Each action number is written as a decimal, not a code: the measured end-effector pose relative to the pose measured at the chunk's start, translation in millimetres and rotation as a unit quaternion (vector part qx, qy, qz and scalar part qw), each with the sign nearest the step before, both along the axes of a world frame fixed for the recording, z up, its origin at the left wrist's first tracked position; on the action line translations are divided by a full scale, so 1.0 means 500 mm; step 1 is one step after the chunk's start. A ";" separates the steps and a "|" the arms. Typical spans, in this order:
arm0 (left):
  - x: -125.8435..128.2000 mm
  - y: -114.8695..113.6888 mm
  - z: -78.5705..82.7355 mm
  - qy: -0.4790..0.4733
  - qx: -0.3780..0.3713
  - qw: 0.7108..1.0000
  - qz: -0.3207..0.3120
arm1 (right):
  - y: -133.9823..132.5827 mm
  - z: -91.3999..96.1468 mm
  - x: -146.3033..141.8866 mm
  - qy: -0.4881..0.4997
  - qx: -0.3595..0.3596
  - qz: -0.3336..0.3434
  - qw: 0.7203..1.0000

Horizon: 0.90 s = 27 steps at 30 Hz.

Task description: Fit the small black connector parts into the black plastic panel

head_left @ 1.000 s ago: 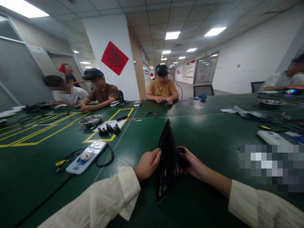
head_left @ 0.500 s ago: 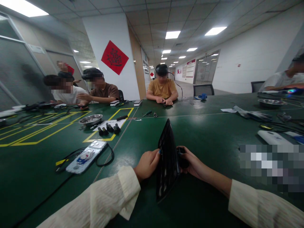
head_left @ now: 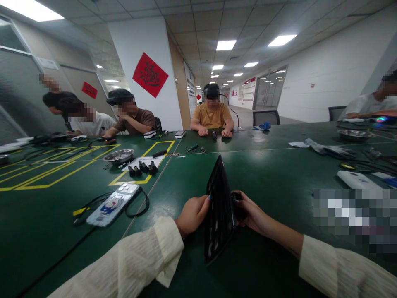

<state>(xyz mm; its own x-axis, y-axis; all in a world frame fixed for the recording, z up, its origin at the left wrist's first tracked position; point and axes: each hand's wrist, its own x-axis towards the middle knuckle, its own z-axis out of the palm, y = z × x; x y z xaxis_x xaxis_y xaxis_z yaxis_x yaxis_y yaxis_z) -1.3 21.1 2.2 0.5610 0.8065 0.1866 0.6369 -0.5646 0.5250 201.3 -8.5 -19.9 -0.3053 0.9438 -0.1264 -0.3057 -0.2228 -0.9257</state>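
A thin, glossy black flat panel (head_left: pixel 219 211), like a tablet or small screen, stands nearly edge-on above the green table. My left hand (head_left: pixel 192 213) is closed on its left edge, with the thumb pressed on the face near a small blue spot. On the other side, my right hand (head_left: pixel 249 213) is closed around a dark block-like part (head_left: pixel 238 205) against the panel's back. Whether that part is fixed to the panel, I cannot tell. My right fingers are partly hidden by it and the panel.
Left of my arms lies a phone (head_left: pixel 113 205) with a black cable looped around it. Beyond it are several black cylindrical parts (head_left: pixel 142 167) on white paper and a metal bowl (head_left: pixel 118 156). A screwdriver (head_left: pixel 193 147) lies farther off. A person (head_left: pixel 212 116) sits opposite.
My hands and the panel look the same. The person opposite has moved their hands apart, leaving a small dark object between them. At the far left, a standing person has shifted leftward.
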 end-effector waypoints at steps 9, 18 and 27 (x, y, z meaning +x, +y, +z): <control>-0.001 -0.002 0.001 -0.011 -0.003 1.000 0.000 | -0.004 0.008 -0.003 -0.006 -0.002 -0.007 1.000; 0.000 -0.001 0.000 -0.011 -0.006 1.000 -0.004 | -0.005 0.013 -0.004 0.005 0.007 0.001 1.000; -0.001 -0.002 0.002 -0.013 -0.005 1.000 0.002 | -0.002 0.007 -0.004 -0.005 0.004 -0.008 1.000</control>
<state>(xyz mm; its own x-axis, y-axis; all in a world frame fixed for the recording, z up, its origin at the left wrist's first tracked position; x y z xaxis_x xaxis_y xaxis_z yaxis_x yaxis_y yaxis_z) -1.8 19.9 3.2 0.5527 0.8107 0.1929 0.6251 -0.5564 0.5475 199.5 -9.7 -16.1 -0.2886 0.9495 -0.1228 -0.2994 -0.2113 -0.9304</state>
